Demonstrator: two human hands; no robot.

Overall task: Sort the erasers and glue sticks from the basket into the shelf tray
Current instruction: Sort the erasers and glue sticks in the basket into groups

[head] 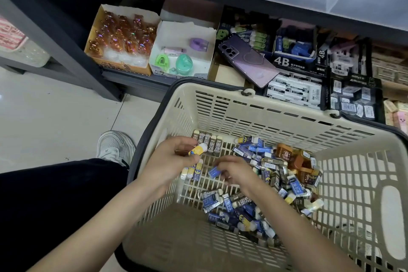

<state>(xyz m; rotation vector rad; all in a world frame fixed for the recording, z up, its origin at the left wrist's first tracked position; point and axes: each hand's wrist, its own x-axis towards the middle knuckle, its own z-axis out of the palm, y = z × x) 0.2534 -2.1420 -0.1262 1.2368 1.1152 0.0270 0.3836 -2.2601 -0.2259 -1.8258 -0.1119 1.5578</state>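
Left hand (172, 159) curled round 1 glue stick (198, 149), likely collecting a batch; right hand (236, 172) pinched 1 blue eraser (213, 172) low in the basket (220, 104).

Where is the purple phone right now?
In the head view the purple phone lies upper centre on the shelf, just beyond the basket's far rim, between a white box on its left and 4B eraser boxes on its right.
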